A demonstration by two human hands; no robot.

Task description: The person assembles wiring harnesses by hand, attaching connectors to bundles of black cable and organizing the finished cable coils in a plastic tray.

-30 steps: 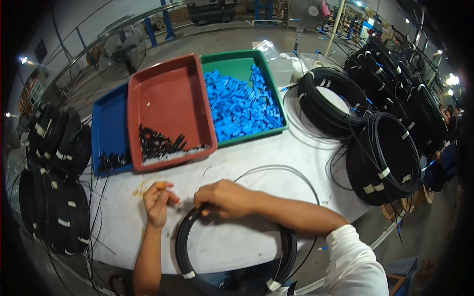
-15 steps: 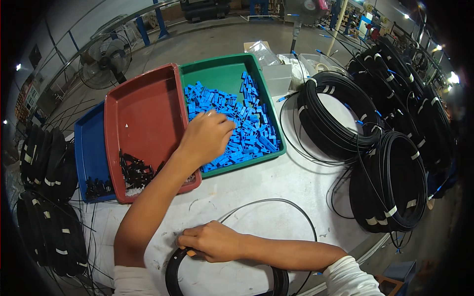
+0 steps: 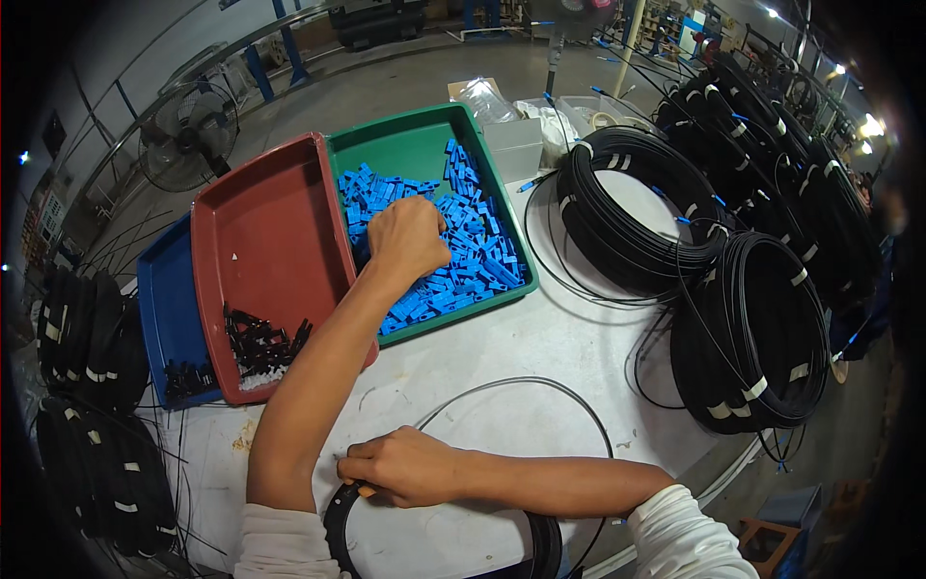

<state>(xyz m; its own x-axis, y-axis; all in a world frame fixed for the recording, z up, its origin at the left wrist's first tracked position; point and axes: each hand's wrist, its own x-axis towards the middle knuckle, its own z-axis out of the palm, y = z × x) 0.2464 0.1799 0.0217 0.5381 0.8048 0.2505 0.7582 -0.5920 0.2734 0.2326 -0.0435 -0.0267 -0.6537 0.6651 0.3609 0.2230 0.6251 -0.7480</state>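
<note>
Half a second ago your left hand [image 3: 410, 236] lay flat over the blue connector housings [image 3: 453, 246]; now it has curled down into the pile, fingers bunched together, though what the grip pinches is hidden under the knuckles; your right hand [image 3: 410, 468] has stayed put at six o'clock, its grip pressed together on the black cable coil [image 3: 434, 540] at the near counter [image 3: 540, 376] edge.

The green tray [image 3: 410, 154] at twelve o'clock carries the blue housings heaped toward its near right corner; the red tray [image 3: 265, 241], just beside it at ten o'clock, has small black parts [image 3: 260, 338] gathered at its near end; the blue tray [image 3: 164, 299], further toward nine o'clock, has a few black pieces [image 3: 188, 376] in its near corner.

The housings sit directly under your left grip; the coil lies under your right grip, and one thin black cable loop [image 3: 550, 396] arcs out from it toward three o'clock; large black cable coils [image 3: 752, 318] crowd the two o'clock side.
</note>
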